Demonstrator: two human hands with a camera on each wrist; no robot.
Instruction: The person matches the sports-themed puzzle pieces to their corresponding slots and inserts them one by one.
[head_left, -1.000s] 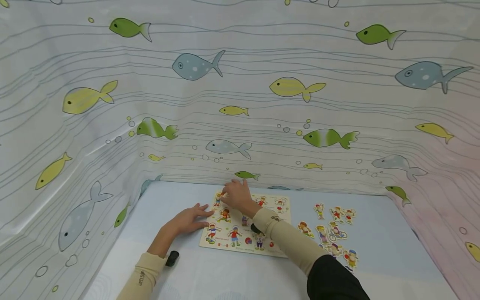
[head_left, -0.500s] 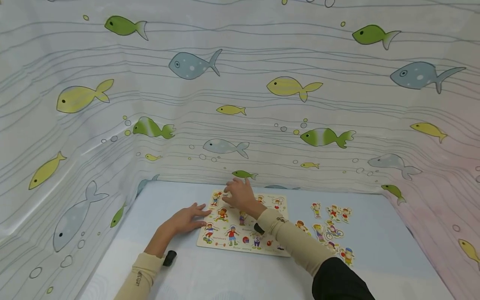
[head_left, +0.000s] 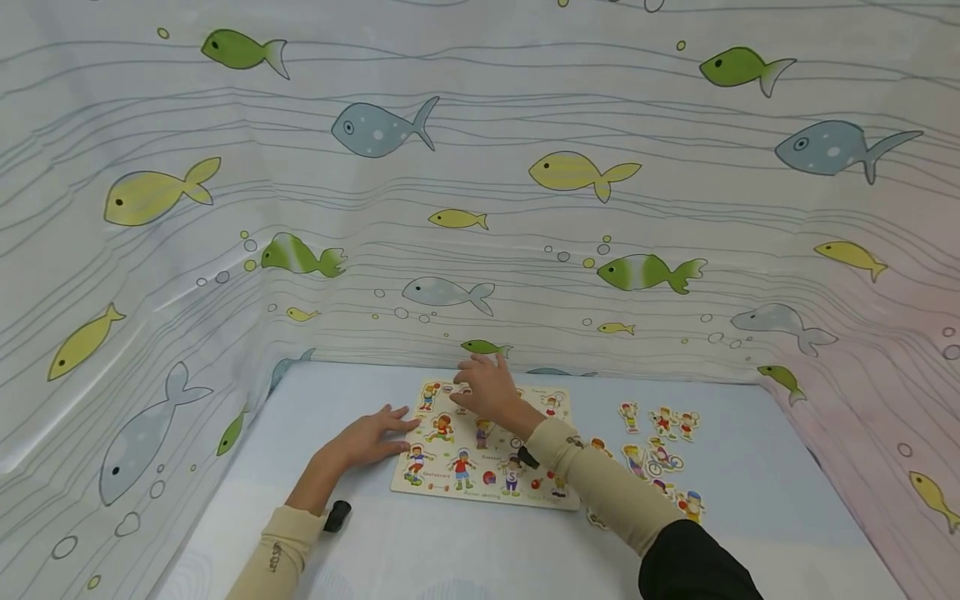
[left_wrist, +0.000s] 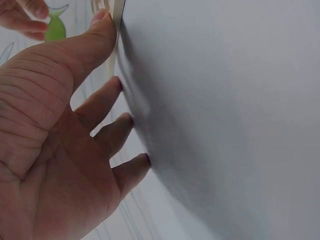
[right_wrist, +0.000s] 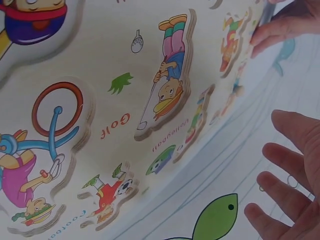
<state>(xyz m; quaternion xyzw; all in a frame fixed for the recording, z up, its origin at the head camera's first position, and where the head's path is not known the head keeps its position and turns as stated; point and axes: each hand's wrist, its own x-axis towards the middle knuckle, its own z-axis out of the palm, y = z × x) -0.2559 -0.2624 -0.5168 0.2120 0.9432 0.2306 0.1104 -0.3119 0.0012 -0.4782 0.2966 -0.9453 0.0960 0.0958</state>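
Note:
A cream puzzle board with pictures of children at sports lies flat on the table. My left hand rests at its left edge, fingers spread; in the left wrist view the thumb touches the edge and the other fingertips meet the tabletop. Above the board's far edge hovers my right hand. The right wrist view shows its fingers loosely bent and apart, holding nothing. Below them are a golfer piece, a cyclist piece and a footballer piece. The right forearm covers part of the board's right side.
Several loose figure pieces lie on the table right of the board, some partly behind the right sleeve. A fish-patterned sheet hangs behind and on both sides of the table.
My right hand has lifted off the top-left part of the board and shifted a little right, uncovering more of it. The left hand stays at the edge. The head view has shifted slightly.

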